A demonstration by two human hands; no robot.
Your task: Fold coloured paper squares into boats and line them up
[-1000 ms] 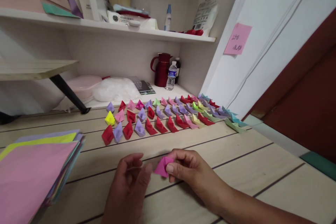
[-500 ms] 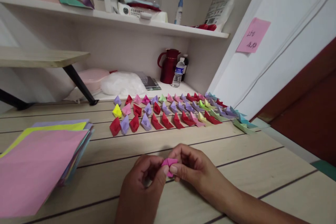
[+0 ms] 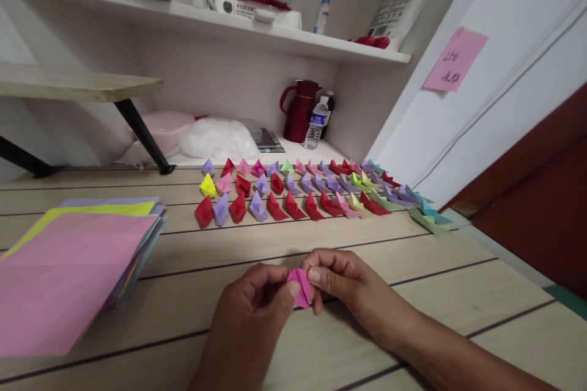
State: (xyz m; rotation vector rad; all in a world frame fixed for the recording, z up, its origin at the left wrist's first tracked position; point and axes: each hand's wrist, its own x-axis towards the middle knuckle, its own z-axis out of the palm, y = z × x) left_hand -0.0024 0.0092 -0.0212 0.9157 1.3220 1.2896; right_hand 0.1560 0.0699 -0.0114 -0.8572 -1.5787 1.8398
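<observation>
A small folded piece of magenta paper [image 3: 301, 290] is held just above the wooden table, between my two hands. My left hand [image 3: 257, 305] pinches its left side between thumb and fingers. On the upper right edge, my right hand [image 3: 343, 281] grips it with thumb and forefinger. The paper shows flat, with slanting crease lines across its face. Beyond my hands stand rows of small folded paper boats, among them a red boat [image 3: 238, 208], a purple boat [image 3: 258, 206] and a yellow boat [image 3: 208, 186].
A stack of coloured paper sheets [image 3: 82, 269] lies on the left of the slatted table [image 3: 192, 324]. Behind the boats stand a dark red jug [image 3: 300, 111] and a water bottle [image 3: 316, 123]. A small raised shelf [image 3: 82, 85] with black legs is at the left.
The magenta paper has turned and opened flatter, showing a larger face with diagonal folds. My fingers have shifted on it, and the camera view has moved slightly.
</observation>
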